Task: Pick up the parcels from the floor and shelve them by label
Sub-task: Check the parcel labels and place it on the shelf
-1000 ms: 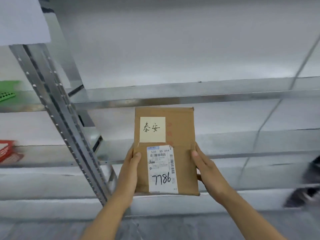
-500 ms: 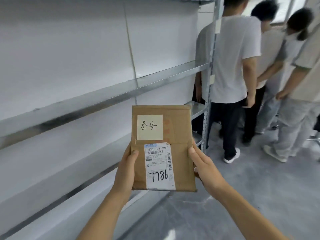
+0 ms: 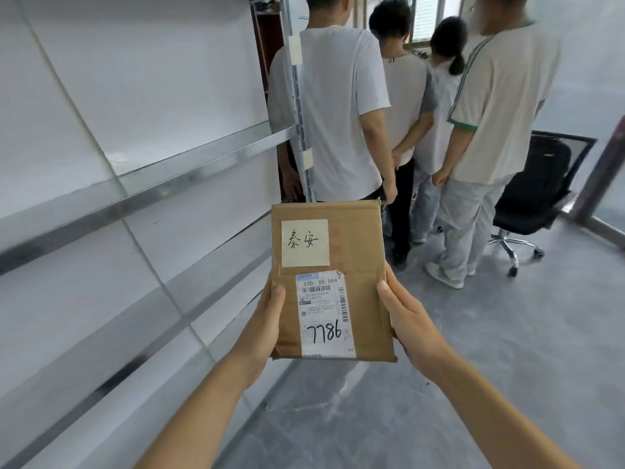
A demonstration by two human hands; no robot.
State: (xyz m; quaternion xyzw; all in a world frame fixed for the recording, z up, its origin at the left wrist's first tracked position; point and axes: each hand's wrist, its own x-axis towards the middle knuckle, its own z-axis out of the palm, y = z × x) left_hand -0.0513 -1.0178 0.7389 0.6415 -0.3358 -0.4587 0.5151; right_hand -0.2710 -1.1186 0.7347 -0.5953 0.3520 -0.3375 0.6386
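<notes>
Brown parcel (image 3: pixel 358 275) in my hands, pale room around it

The parcel is plain kraft brown with faint red print down its right side; its note (image 3: pixel 305 243) is pale yellow with black handwriting; its label (image 3: pixel 325 314) is white with black barcodes, a blue strip on top and black "7786"; the shelves (image 3: pixel 142 184) are white with shiny silver edges; the floor (image 3: pixel 507 350) is mottled grey; the chair (image 3: pixel 531 194) is black; one shirt (image 3: pixel 490 106) is cream with green stripes and cuff.

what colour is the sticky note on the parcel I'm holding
Pale yellow with black handwriting; the sticky note shows clearly on the brown parcel in the head view.
</notes>
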